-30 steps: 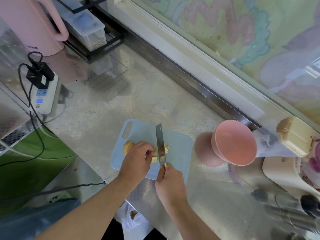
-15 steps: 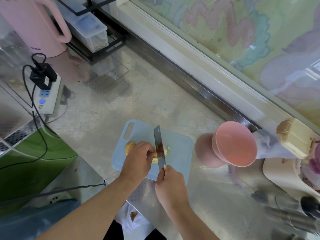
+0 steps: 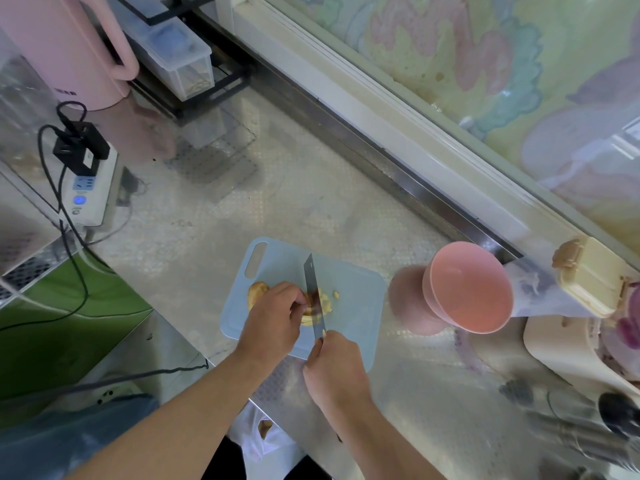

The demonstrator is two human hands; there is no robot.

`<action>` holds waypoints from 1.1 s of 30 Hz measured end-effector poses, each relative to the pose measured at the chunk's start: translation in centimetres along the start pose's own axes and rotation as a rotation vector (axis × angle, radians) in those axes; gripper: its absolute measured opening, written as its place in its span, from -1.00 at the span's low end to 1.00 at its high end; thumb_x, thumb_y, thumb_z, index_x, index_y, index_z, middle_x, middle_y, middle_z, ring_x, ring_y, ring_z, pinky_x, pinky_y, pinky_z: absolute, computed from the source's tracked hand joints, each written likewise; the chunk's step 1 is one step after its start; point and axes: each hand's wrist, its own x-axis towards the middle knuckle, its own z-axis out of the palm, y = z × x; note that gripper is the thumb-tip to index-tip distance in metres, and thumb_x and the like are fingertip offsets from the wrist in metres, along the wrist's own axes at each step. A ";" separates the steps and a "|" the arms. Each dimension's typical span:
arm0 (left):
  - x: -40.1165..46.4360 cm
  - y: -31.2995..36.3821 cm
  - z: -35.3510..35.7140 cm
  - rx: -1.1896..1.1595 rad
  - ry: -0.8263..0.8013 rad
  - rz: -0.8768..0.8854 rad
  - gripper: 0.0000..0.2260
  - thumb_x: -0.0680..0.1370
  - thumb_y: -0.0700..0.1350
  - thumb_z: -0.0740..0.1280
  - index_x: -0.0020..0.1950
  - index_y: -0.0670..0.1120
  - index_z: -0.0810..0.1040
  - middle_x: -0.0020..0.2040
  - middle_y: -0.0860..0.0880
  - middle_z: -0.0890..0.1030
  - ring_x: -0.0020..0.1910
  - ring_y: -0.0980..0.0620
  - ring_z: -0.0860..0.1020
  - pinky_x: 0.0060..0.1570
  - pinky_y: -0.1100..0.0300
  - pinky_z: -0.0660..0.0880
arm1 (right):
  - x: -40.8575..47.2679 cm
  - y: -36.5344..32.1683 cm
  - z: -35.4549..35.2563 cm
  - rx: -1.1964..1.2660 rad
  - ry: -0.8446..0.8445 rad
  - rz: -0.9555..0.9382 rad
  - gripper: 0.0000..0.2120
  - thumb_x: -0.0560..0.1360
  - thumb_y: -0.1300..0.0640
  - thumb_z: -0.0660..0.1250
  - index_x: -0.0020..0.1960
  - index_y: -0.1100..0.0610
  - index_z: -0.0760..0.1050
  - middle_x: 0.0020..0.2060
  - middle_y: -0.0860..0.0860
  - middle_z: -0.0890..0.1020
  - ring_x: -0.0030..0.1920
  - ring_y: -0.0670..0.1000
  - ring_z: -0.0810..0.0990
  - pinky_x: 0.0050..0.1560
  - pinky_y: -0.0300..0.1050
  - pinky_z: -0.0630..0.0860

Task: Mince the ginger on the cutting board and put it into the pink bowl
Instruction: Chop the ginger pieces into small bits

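Ginger (image 3: 257,293) under curled left fingers (image 3: 294,299) – right hand (image 3: 334,367) grips knife (image 3: 313,299) – pink bowl (image 3: 467,296) bare

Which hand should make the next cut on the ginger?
The right hand: it already grips the knife, blade over the ginger. The left hand pins the ginger on the cutting board.

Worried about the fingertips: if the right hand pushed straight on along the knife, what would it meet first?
Probably the yellow ginger pieces under the steel knife blade, beside the left hand's fingers; beyond them only bare blue cutting board. Depth is unclear.
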 end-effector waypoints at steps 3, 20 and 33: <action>0.0 0.0 0.1 -0.001 0.002 0.003 -0.84 0.59 -0.28 0.41 -0.12 -0.05 0.59 -0.14 0.14 0.57 -0.13 0.11 0.57 -0.11 0.00 0.60 | 0.3 -0.3 0.2 -0.003 -0.026 0.027 -0.90 0.53 0.16 0.17 -0.14 0.10 0.42 -0.25 -0.02 0.53 -0.27 0.06 0.52 -0.45 -0.18 0.30; -0.2 0.1 -0.2 0.022 0.019 -0.012 -0.90 0.60 -0.24 0.41 -0.07 -0.06 0.61 -0.11 0.11 0.58 -0.11 0.08 0.59 -0.08 -0.03 0.62 | -1.0 0.0 0.6 0.119 0.125 -0.057 -0.71 0.66 0.02 0.09 -0.23 0.05 0.31 -0.29 0.02 0.55 -0.30 0.07 0.51 -0.41 -0.13 0.28; -0.2 0.4 -0.2 0.019 0.020 -0.015 -0.90 0.60 -0.26 0.41 -0.07 -0.08 0.61 -0.11 0.09 0.57 -0.12 0.08 0.57 -0.09 -0.03 0.62 | -0.7 0.1 0.6 0.045 0.099 -0.049 -0.74 0.66 0.03 0.07 -0.12 0.11 0.41 -0.21 0.05 0.59 -0.26 0.08 0.52 -0.30 -0.10 0.35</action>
